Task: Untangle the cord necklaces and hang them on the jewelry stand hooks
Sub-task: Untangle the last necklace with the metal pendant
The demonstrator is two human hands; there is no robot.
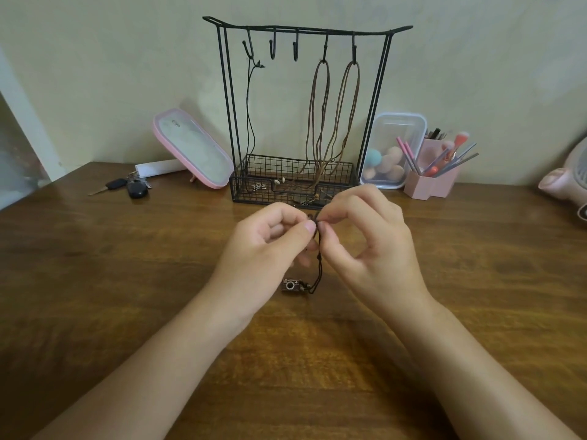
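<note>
The left hand [270, 246] and the right hand [365, 246] are meeting in the middle, just above the table [127, 281]. Each hand is pinching the top of a thin dark cord [319, 265] between its thumb and first finger. The other fingers are curling in loosely. The two pinches are almost touching.

The cord is hanging down between the hands. Its little camera charm [291, 284] is resting on the table right below them.

I think the person is picking a knot or twist loose in this cord. Next, the fingers need to pull the strands apart gently until the cord is making one open loop. Then the loop needs lifting up to a hook.

Both arms are reaching in from the bottom, bending toward each other, with the wrists lifting off the wood.

Behind the hands, the jewelry stand [305, 28] is standing by the wall. Two brown necklaces [317, 115] and one dark necklace [250, 100] are hanging on it already. Two middle hooks [272, 47] are waiting bare. A pink mirror [193, 147] and some keys [133, 185] are sitting to the left.
</note>
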